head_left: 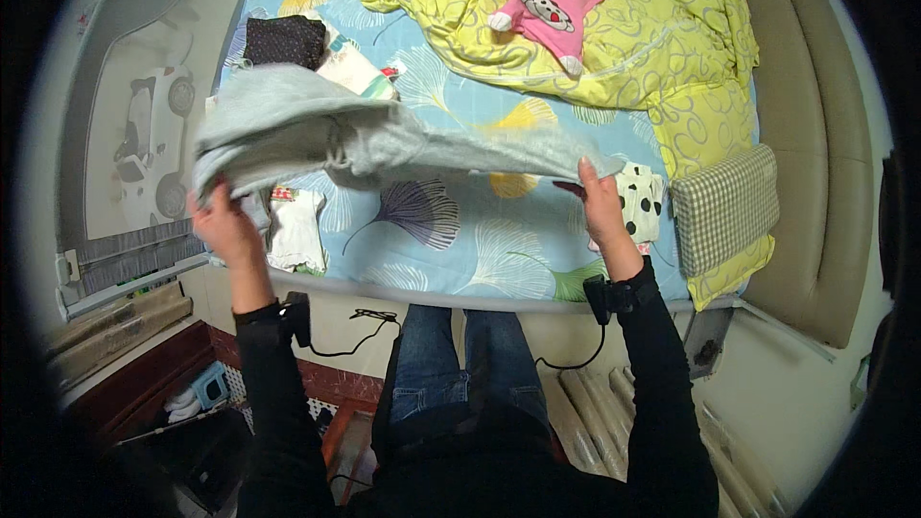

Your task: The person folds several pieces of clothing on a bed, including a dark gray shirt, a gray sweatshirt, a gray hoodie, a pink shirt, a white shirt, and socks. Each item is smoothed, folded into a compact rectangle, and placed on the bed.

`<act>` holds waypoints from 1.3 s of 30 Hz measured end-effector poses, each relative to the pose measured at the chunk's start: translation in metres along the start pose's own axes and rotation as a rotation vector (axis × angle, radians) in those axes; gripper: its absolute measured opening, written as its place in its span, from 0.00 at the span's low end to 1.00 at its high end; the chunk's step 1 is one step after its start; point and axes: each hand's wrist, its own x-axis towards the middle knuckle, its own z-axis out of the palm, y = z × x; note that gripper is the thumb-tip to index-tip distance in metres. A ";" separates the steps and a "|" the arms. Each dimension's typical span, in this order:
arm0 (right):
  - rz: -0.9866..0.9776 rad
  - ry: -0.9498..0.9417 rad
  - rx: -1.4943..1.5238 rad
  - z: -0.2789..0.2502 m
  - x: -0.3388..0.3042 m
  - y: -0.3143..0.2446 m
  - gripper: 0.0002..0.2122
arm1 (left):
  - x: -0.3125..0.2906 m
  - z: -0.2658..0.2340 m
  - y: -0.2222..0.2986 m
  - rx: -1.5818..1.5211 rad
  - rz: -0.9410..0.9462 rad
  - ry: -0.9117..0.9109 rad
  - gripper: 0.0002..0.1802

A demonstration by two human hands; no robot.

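A light grey garment [384, 142] with a drawstring knot is stretched in the air over the near half of the bed; it is partly blurred, and I cannot tell whether it is trousers or a top. My left hand [228, 223] is closed on its wide, baggy end. At the narrow end, my right hand [602, 201] pinches the cloth. Beneath my left hand lies a small white folded garment [297, 230] with a red print. Close by my right hand is a white garment with black spots [641, 200].
The bed [480, 240] has a blue leaf-patterned sheet. A yellow quilt [614, 58] carries a pink garment with a monkey face [556, 10]. A checked pillow [726, 206] lies at right. A dark folded garment [285, 40] is far left. A bed rail [144, 144] stands at left.
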 end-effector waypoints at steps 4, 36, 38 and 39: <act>-0.162 0.083 0.075 -0.001 -0.005 -0.032 0.18 | -0.004 -0.030 0.055 -0.123 0.144 0.077 0.21; 0.866 0.361 0.319 -0.101 -0.062 0.242 0.12 | -0.239 -0.072 -0.168 1.357 -0.345 -1.307 0.18; 0.861 0.388 0.057 -0.097 -0.048 0.248 0.14 | -0.245 -0.051 -0.184 1.191 -0.028 -1.323 0.21; 0.878 0.439 -0.122 -0.096 -0.045 0.249 0.15 | -0.253 -0.047 -0.185 1.226 -0.069 -1.469 0.22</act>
